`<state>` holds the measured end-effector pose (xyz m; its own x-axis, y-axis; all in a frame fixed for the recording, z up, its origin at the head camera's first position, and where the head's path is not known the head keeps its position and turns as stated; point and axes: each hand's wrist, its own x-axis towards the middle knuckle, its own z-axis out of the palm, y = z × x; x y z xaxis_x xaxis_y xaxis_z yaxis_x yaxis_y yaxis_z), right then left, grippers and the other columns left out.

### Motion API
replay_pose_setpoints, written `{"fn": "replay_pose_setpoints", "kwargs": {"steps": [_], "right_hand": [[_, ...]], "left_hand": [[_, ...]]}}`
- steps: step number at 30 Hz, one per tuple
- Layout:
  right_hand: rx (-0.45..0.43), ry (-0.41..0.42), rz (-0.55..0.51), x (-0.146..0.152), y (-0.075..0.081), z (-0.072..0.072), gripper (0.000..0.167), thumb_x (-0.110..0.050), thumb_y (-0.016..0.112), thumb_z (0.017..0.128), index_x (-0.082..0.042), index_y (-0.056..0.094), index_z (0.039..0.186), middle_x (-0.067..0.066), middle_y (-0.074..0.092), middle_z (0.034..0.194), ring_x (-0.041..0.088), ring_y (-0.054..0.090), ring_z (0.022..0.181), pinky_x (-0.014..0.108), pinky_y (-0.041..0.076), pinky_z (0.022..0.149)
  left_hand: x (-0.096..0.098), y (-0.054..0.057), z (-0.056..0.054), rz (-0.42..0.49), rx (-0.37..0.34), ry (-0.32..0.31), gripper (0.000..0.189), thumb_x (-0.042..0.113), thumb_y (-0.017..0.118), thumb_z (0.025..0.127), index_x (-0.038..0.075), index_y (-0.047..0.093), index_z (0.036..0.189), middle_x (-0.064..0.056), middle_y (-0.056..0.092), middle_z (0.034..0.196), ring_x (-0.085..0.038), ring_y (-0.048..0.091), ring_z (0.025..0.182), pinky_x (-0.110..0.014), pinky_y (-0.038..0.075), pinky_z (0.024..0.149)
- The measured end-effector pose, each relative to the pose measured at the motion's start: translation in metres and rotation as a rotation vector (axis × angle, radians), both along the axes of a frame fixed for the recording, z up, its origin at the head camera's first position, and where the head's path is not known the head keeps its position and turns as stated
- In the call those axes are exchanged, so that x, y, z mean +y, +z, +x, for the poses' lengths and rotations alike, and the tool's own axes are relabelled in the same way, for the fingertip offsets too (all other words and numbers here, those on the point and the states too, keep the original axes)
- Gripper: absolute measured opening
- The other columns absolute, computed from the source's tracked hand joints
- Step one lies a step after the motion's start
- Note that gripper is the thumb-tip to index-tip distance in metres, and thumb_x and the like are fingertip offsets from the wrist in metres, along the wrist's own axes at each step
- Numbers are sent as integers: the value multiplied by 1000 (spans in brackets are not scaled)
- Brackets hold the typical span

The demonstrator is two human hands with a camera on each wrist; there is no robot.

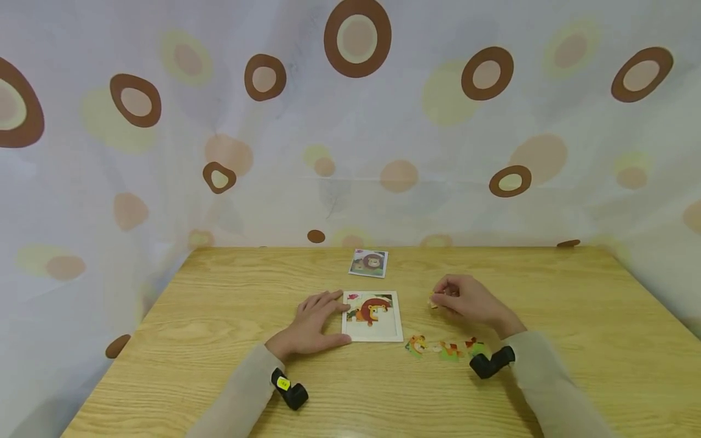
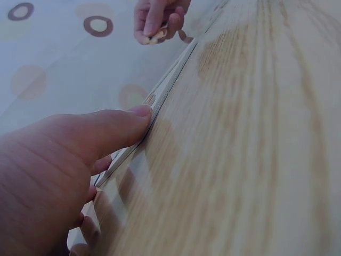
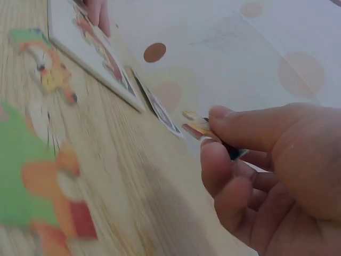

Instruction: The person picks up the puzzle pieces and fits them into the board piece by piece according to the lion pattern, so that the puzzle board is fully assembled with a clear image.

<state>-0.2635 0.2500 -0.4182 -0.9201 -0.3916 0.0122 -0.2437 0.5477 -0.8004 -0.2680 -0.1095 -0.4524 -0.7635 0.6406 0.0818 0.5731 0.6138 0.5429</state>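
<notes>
A white-framed lion jigsaw puzzle tray [image 1: 398, 328], partly filled with pieces, lies on the table. My left hand [image 1: 314, 325] rests at its left side, fingers spread, the thumb touching the near left corner. In the left wrist view that thumb [image 2: 117, 128] lies against the tray's edge. Right of the tray, my right hand [image 1: 465, 300] pinches a puzzle piece [image 1: 433, 302] between thumb and fingers, raised above the table. In the right wrist view the piece [image 3: 197, 127] shows orange and brown; the fingers hide part of it.
Several loose puzzle pieces [image 1: 450, 350] lie in a row near the tray's lower right, partly behind the right wrist's camera [image 1: 487, 364]. A small lion picture card [image 1: 368, 263] lies beyond the tray. A spotted curtain [image 1: 361, 152] hangs behind the wooden table [image 1: 230, 292].
</notes>
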Motion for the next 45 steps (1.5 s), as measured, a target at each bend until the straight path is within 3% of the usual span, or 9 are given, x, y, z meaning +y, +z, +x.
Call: {"fn": "replay_pose_setpoints", "kwargs": {"steps": [6, 11, 17, 24, 29, 33, 38, 45], "right_hand": [[21, -31, -126, -21, -3, -6, 20, -16, 59, 96, 3, 62, 103, 14, 59, 72, 15, 51, 53, 26, 44, 51], [23, -64, -157, -34, -4, -7, 19, -11, 61, 95, 6, 60, 103, 19, 66, 80, 19, 56, 56, 28, 46, 51], [57, -48, -88, -49, -7, -9, 19, -14, 65, 92, 3, 63, 99, 13, 69, 87, 19, 64, 71, 26, 51, 62], [7, 20, -84, -67, -13, -9, 18, -10, 63, 93, 6, 64, 102, 14, 67, 81, 15, 61, 59, 24, 51, 55], [16, -18, -34, -80, -15, -7, 10, -9, 63, 93, -1, 66, 97, 7, 64, 80, 13, 58, 64, 23, 49, 58], [77, -45, 9, -89, -18, -6, 5, -8, 64, 91, -4, 67, 92, 3, 63, 80, 12, 53, 69, 22, 45, 61], [139, -53, 43, -97, -21, -6, 3, -6, 66, 88, -3, 66, 88, 2, 60, 72, 11, 49, 63, 21, 41, 56], [149, -78, 106, -102, -16, -3, 5, -9, 66, 88, -7, 63, 84, 0, 52, 60, 10, 42, 50, 23, 35, 49]], "left_hand": [[-1, -1, 0, 8, -1, 10, 58, 44, 66, 87, 16, 52, 136, -11, 29, 157, -38, 18, 144, -62, 10, 111], [-1, -1, 0, 1, -11, -2, 59, 44, 66, 88, 16, 51, 137, -11, 28, 157, -39, 17, 144, -63, 10, 110], [0, 1, 0, -1, -19, 5, 58, 43, 66, 88, 16, 51, 138, -10, 27, 158, -38, 16, 145, -62, 10, 111], [0, 3, 1, 3, -30, -1, 59, 41, 66, 88, 15, 50, 138, -11, 27, 158, -38, 16, 145, -62, 9, 111], [0, 4, 1, 8, -32, 0, 58, 41, 66, 88, 14, 51, 138, -11, 28, 157, -38, 17, 145, -62, 10, 111], [1, 4, 2, 10, -38, 0, 58, 41, 66, 88, 14, 51, 137, -12, 28, 157, -38, 17, 145, -62, 10, 111], [1, 5, 3, -3, -46, 3, 58, 42, 66, 89, 15, 51, 138, -11, 27, 157, -38, 16, 145, -61, 9, 112], [1, 4, 2, 0, -41, 10, 57, 42, 66, 89, 16, 51, 138, -10, 27, 158, -37, 16, 145, -61, 9, 112]]}}
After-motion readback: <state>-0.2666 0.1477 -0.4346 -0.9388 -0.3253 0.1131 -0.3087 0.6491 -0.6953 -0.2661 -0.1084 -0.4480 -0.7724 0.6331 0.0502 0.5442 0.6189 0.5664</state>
